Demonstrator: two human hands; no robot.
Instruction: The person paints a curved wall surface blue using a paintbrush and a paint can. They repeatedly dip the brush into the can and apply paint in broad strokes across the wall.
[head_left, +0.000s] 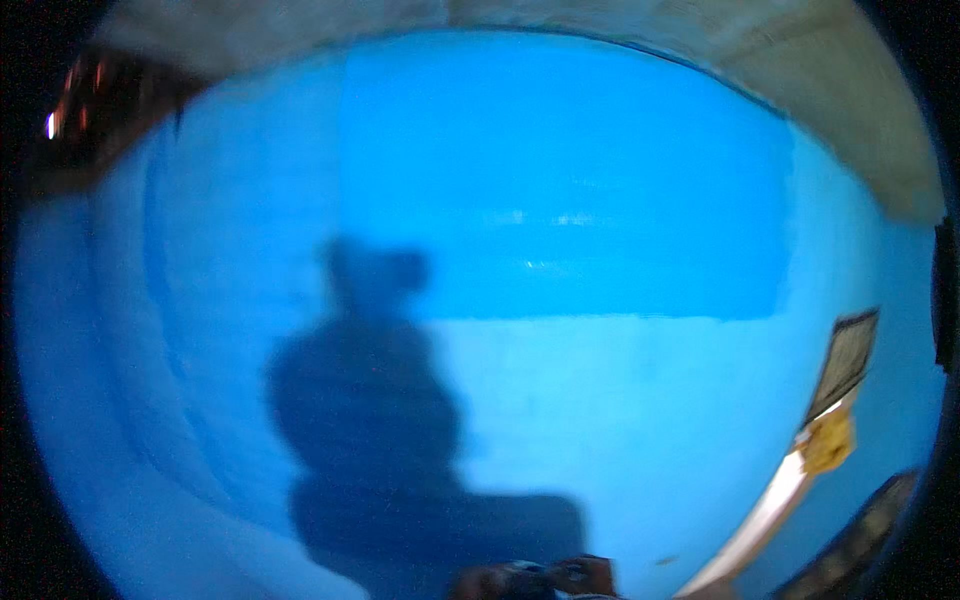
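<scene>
A blue wall fills most of the head view. Its upper middle carries a deeper blue, glossy area of paint, with a fairly straight lower edge and a rougher right edge. A person's shadow falls across the wall, left of the middle. Dark, blurred shapes show at the bottom edge, below the lighter blue part; they may be my hands around something, but neither hand can be made out for certain, nor what is held.
Along the top runs a greyish ceiling. At the right are a dark-edged grey panel, a yellowish object and a pale curved strip. A dark, blurred long thing lies at the lower right. A dark opening shows upper left.
</scene>
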